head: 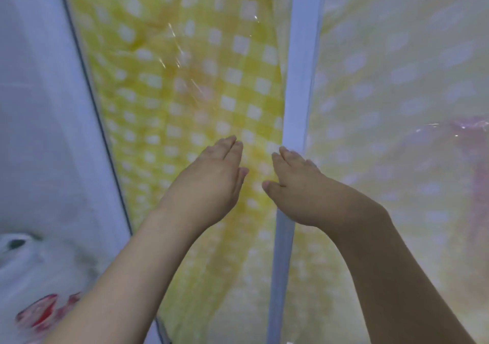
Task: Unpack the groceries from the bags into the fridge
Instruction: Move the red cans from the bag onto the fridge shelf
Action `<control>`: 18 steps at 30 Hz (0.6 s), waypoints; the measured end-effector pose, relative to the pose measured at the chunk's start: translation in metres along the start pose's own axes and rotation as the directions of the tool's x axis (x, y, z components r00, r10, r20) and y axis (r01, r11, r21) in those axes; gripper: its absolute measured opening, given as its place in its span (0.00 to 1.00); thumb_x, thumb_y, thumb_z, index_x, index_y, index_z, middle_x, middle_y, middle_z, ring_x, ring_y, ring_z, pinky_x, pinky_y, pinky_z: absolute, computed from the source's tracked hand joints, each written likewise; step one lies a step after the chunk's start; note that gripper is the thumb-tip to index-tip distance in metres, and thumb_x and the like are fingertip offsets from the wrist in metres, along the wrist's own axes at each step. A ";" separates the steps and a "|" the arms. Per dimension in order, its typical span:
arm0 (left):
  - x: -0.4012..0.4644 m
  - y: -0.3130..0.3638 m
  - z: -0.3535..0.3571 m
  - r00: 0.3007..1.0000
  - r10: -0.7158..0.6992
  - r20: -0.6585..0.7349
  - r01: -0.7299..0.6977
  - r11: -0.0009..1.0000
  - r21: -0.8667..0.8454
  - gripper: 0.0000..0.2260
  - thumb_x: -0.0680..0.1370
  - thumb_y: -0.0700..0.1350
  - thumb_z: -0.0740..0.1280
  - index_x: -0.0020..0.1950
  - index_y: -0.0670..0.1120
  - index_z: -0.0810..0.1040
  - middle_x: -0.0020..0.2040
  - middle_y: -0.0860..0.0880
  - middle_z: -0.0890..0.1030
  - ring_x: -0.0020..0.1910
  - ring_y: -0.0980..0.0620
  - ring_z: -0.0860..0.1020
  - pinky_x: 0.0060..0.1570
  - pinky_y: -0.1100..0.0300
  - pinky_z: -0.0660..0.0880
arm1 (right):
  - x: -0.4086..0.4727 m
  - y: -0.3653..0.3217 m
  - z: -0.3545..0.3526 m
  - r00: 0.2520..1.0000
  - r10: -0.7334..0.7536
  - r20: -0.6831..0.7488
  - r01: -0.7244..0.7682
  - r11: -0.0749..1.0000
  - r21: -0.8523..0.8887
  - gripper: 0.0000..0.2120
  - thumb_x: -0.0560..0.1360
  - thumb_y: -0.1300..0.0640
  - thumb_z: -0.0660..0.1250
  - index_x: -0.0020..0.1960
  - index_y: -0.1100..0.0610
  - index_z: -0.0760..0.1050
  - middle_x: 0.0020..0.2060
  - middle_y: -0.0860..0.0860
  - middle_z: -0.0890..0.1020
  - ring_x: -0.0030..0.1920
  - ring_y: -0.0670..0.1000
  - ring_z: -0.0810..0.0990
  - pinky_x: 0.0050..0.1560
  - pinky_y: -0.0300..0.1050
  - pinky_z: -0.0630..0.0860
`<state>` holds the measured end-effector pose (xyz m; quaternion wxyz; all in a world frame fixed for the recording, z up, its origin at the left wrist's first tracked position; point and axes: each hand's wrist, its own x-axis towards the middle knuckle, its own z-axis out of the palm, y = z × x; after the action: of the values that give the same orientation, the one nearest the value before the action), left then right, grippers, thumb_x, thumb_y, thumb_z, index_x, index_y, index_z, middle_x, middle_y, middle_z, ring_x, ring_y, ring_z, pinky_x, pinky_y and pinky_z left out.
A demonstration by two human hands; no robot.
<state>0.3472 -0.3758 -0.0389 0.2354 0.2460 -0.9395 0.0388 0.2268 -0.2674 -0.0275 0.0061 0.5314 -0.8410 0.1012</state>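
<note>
Nearest me, at lower left, a white bag [34,277] with a red print sits low beside my left forearm; its contents are not visible. I judge it thin film: light, soft, slippery, liable to tear, so it is best taken by its handles or gathered neck rather than its wall. My left hand [211,185] is released, fingers straight and together, holding nothing, hovering over a yellow checked sheet [201,84]. My right hand [296,187] is likewise released, fingers extended; its tips reach a pale blue upright strip [301,79], though I cannot tell whether they touch it. Whether this strip is a fridge door edge cannot be determined; no fridge interior is visible. Beyond the strip, to the right, the checked pattern shows faintly through a translucent panel [402,105]. A second pale panel [39,105] with a dark edge bounds the left. Open room lies between these two edges; the bag lies outside it, to the left.
</note>
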 end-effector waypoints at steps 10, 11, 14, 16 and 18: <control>-0.098 -0.132 -0.046 0.933 -0.359 0.007 0.353 0.923 0.155 0.25 0.84 0.51 0.51 0.79 0.44 0.52 0.80 0.47 0.52 0.78 0.48 0.53 0.73 0.58 0.53 | 0.038 -0.151 0.045 0.944 -0.319 0.085 0.314 0.947 0.070 0.29 0.84 0.47 0.47 0.79 0.58 0.41 0.78 0.53 0.39 0.78 0.51 0.39 0.76 0.49 0.39; -0.109 -0.143 -0.051 0.919 -0.395 0.008 0.388 0.907 0.164 0.25 0.84 0.51 0.51 0.79 0.44 0.52 0.80 0.46 0.52 0.78 0.47 0.53 0.73 0.57 0.52 | 0.040 -0.166 0.050 0.931 -0.354 0.092 0.347 0.934 0.080 0.29 0.84 0.47 0.47 0.79 0.58 0.41 0.78 0.53 0.39 0.78 0.52 0.39 0.76 0.49 0.39; -0.143 -0.176 -0.066 0.872 -0.490 0.000 0.481 0.855 0.194 0.25 0.84 0.50 0.51 0.79 0.43 0.52 0.80 0.46 0.51 0.78 0.47 0.52 0.74 0.57 0.50 | 0.047 -0.211 0.064 0.887 -0.450 0.106 0.440 0.892 0.104 0.29 0.84 0.48 0.47 0.79 0.58 0.42 0.78 0.53 0.40 0.78 0.52 0.39 0.76 0.49 0.39; -0.165 -0.194 -0.076 0.842 -0.539 -0.032 0.533 0.821 0.207 0.25 0.84 0.50 0.52 0.79 0.43 0.53 0.80 0.46 0.52 0.78 0.47 0.53 0.74 0.57 0.51 | 0.050 -0.240 0.073 0.852 -0.509 0.123 0.495 0.860 0.124 0.29 0.84 0.48 0.46 0.79 0.58 0.42 0.78 0.53 0.40 0.78 0.51 0.39 0.76 0.48 0.39; -0.186 -0.211 -0.086 0.796 -0.602 -0.055 0.598 0.771 0.218 0.25 0.84 0.50 0.52 0.79 0.44 0.53 0.80 0.47 0.52 0.78 0.47 0.53 0.73 0.56 0.54 | 0.053 -0.267 0.081 0.812 -0.566 0.141 0.550 0.824 0.138 0.28 0.84 0.49 0.46 0.79 0.59 0.42 0.78 0.53 0.40 0.78 0.51 0.39 0.76 0.48 0.39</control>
<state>0.6281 -0.4621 -0.0578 0.1978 0.5581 -0.8033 0.0652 0.4509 -0.4400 -0.0567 -0.0627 0.7613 -0.6397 0.0857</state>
